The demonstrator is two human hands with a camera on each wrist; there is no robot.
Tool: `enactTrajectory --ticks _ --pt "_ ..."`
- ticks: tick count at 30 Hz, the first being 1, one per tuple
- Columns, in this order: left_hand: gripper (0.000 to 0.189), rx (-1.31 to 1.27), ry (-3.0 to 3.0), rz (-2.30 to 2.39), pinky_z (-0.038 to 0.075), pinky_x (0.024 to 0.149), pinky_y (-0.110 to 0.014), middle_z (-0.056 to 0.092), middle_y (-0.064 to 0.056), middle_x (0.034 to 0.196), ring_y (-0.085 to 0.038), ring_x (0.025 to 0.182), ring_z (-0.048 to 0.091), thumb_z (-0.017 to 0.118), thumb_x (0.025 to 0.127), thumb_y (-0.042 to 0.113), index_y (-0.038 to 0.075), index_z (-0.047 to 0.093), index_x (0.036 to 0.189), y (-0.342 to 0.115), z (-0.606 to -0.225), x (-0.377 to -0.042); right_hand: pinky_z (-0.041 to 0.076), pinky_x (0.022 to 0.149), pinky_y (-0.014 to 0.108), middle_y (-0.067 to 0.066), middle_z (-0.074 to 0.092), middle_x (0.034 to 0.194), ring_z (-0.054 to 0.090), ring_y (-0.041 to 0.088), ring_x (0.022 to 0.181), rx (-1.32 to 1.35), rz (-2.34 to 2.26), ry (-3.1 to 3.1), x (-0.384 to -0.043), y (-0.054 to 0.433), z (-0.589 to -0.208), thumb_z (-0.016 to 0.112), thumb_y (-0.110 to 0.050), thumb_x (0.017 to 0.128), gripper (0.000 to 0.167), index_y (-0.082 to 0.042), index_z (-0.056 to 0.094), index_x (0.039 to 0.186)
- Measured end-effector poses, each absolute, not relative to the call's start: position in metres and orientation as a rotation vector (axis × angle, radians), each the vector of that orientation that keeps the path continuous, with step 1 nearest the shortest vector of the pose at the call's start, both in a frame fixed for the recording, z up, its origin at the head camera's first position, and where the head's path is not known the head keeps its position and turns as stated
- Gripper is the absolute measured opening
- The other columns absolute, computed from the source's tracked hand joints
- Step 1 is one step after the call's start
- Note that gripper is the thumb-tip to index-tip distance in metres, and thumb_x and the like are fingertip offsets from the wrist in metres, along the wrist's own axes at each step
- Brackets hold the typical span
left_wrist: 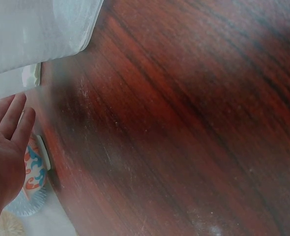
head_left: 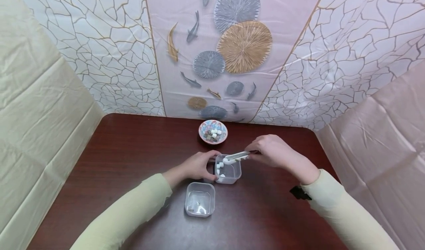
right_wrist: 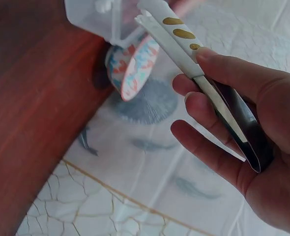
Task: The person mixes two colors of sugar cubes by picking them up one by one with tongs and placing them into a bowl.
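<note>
My left hand (head_left: 198, 165) holds the left side of a clear plastic container (head_left: 235, 178), thumb at its near corner and fingers at its far one. Several white cubes (head_left: 220, 165) lie inside, along the left. Between thumb and fingers, my right hand (head_left: 273, 152) grips a pair of small tongs (right_wrist: 184, 54) with white, gold-spotted ends and a metal handle. The tongs' tips point left over that container; whether they pinch a cube cannot be made out. In the left wrist view, the fingers (left_wrist: 18, 120) look fairly straight under the translucent plastic.
A second clear container (head_left: 200, 215) sits nearer me, with a small piece at its lower left. Beyond the hands stands a patterned bowl (head_left: 203, 137) holding white and brownish cubes. Patterned fabric (head_left: 212, 91) hangs behind the dark table (head_left: 139, 143).
</note>
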State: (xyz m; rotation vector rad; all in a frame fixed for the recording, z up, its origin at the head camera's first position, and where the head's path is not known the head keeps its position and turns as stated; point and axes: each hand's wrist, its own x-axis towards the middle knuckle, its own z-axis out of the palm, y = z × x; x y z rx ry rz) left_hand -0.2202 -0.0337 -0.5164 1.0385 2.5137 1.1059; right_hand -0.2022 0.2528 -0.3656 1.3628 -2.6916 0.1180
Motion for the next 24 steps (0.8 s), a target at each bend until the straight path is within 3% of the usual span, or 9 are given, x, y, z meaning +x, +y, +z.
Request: enactTrajectory --ticks 14,24 --pt "0.076 1.042 2.546 1.07 0.054 0.106 -0.037 0.075 -0.001 0.125 -0.018 0.12 0.069 0.094 0.078 0.027 0.012 0.058 0.143 -0.033 -0.516 -0.219 0.06 0.074 0.05 0.002 0.081 0.096 0.077 0.025 0.089 1.16 0.152 -2.711 -0.229 0.257 -0.355 0.087 -0.016 0.088 0.016 -0.013 0.083 0.103" --pt "0.076 1.035 2.547 1.062 0.054 0.106 -0.038 0.075 -0.003 0.126 -0.018 0.119 0.068 0.094 0.078 0.027 0.012 0.058 0.143 -0.034 -0.513 -0.218 0.058 0.069 0.052 0.001 0.08 0.095 0.075 0.028 0.084 1.119 0.124 -2.707 -0.266 0.243 -0.37 0.085 -0.016 0.09 0.012 -0.013 0.082 0.101"
